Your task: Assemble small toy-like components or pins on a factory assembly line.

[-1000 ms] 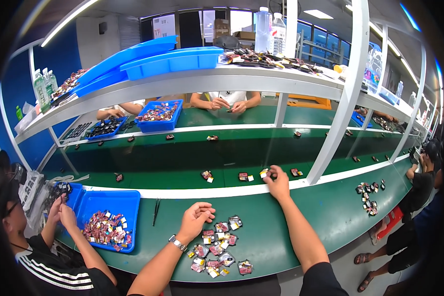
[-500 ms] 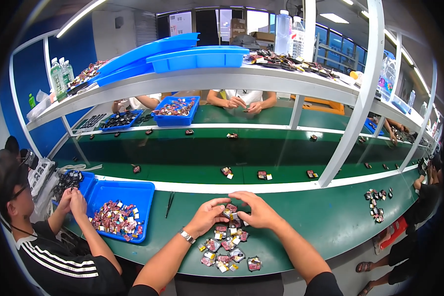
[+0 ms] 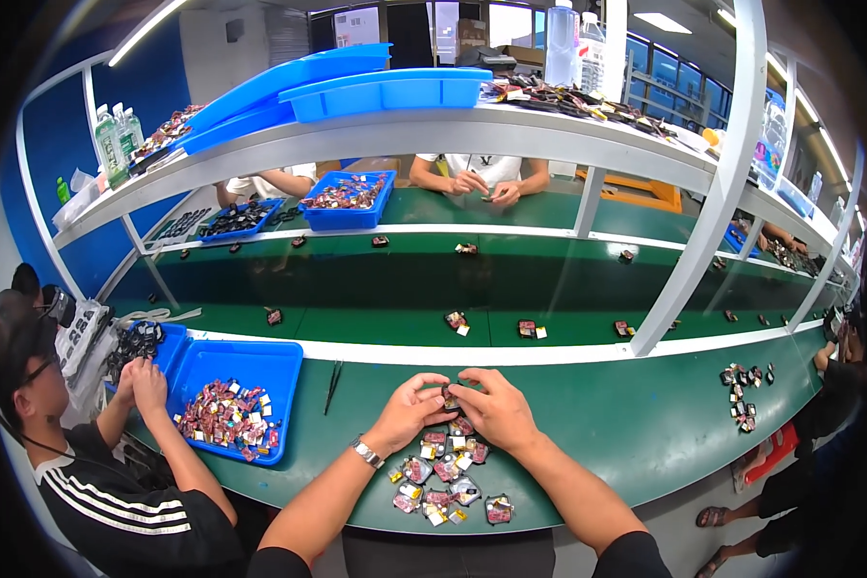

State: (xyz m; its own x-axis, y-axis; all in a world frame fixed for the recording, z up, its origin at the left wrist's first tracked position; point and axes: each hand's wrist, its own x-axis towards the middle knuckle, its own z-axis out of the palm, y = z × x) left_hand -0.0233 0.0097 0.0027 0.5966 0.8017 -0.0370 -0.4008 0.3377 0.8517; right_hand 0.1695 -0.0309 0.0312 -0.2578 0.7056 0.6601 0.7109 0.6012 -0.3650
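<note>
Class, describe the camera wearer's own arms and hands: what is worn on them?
The left hand and right hand wear no gloves. A silver-coloured wristwatch circles the left wrist; the right wrist has nothing on it. Both forearms are bare, with plain black sleeves showing at the lower edge.

Your left hand (image 3: 408, 414) and right hand (image 3: 499, 412) held one small module (image 3: 450, 396) between their fingers — at the far end of a module cluster (image 3: 444, 469) on the green workbench (image 3: 626, 433). Black tweezers (image 3: 333, 387) lay to your left — near a blue tray (image 3: 231, 362).
</note>
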